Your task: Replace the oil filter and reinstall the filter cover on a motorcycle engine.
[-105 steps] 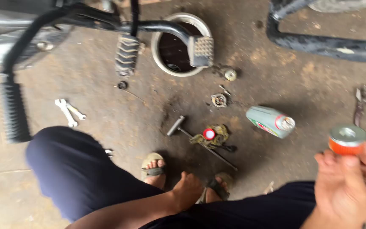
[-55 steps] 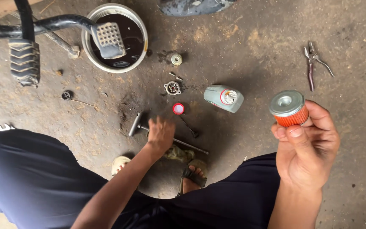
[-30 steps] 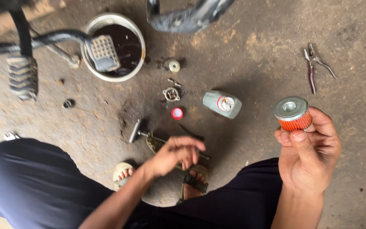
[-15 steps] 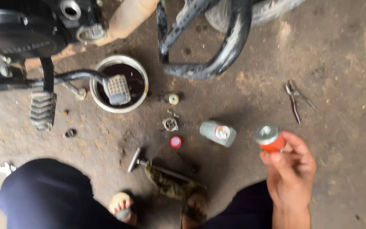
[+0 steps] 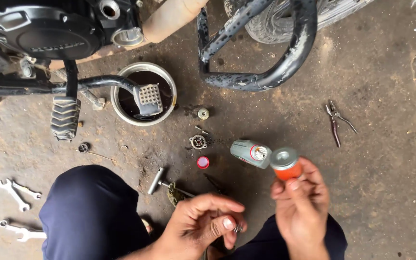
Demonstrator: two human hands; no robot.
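Observation:
My right hand (image 5: 300,204) grips a small orange oil filter (image 5: 285,164) with a silver metal top, held upright above my knee. My left hand (image 5: 202,222) is lower and to the left, its thumb and fingers pinched on a small metal part (image 5: 237,227). Just beyond the filter, a grey-green bottle (image 5: 248,152) lies on its side on the concrete floor, with its red cap (image 5: 202,162) to the left.
A round pan (image 5: 117,105) of dark oil sits under the motorcycle engine (image 5: 49,29), with the brake pedal (image 5: 148,97) over it. A T-handle wrench (image 5: 157,180), small round parts (image 5: 198,141), pliers (image 5: 336,123) and spanners (image 5: 17,193) lie around. A black guard bar (image 5: 270,77) curves overhead.
My left hand lifted off the floor tools and came up toward the right hand, pinching a small part. The right hand brought the filter inward. The view tilted up to the engine.

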